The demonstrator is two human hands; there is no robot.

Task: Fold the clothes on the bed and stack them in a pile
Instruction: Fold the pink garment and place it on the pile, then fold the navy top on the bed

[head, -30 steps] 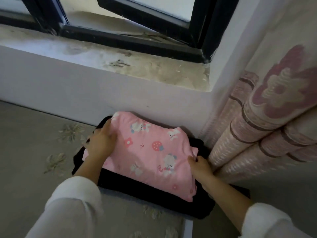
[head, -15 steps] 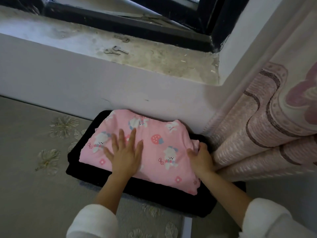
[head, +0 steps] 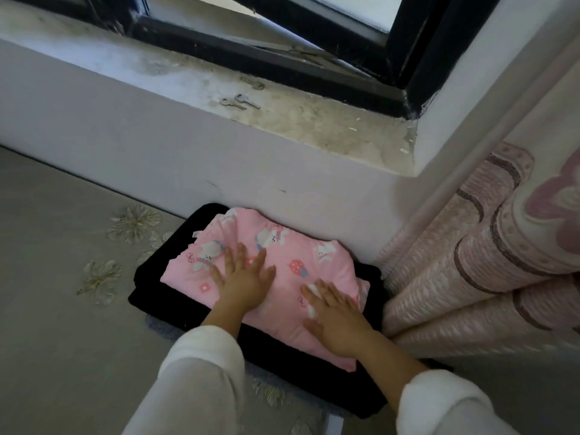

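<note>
A folded pink garment (head: 282, 246) printed with white animals and strawberries lies on top of a folded black garment (head: 157, 277), forming a pile against the wall. My left hand (head: 243, 279) lies flat on the pink garment's middle, fingers straight and spread. My right hand (head: 335, 315) presses flat on its right part, fingers straight. Both arms wear white sleeves.
The pile sits on a grey bed cover (head: 62, 309) with embroidered flowers. A white wall and a dusty window sill (head: 298, 120) with small keys (head: 240, 102) stand behind. A pink patterned curtain (head: 486, 262) hangs bunched at the right, touching the pile.
My right hand left the pink garment's right edge and now lies flat on top of it. My left hand stays flat near the middle. The camera view shifted slightly.
</note>
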